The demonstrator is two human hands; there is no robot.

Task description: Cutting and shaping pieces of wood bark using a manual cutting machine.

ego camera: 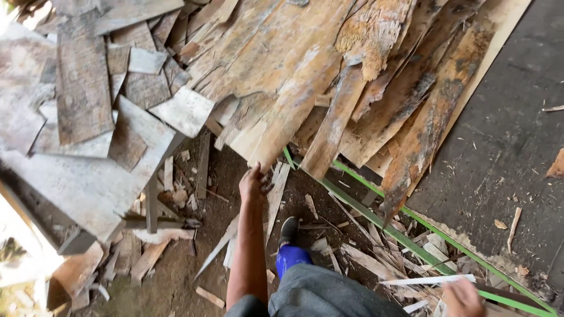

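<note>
Two bare hands of one person appear from above, over a heap of rough wood. Left hand [254,183], arm stretched forward, meets the lower end of a long pale plank [294,100] that slopes down out of the pile of split boards [382,88]; the fingers curl around the plank's end, gripping it. The plank lies near the middle of the pile's lower edge, leaning from upper right to lower left, with a narrower brown board [335,123] just beside it on the right. Right hand [463,298], blurred at the bottom edge of the view, pinches the end of a thin pale strip [426,280] that points left; how firmly the fingers close cannot be told. Below the left arm, a black shoe [288,230] above a blue sock [291,257] stands on the dirt floor [176,276], which is littered with wood splinters [364,258]. A green metal rail [405,232] runs diagonally from beneath the pile's lower edge toward the lower right corner. To the right of the rail lies a dark flat sheet [505,147]. At left, grey weathered slabs [82,88] overlap one another on a slanting grey panel [88,182]
</note>
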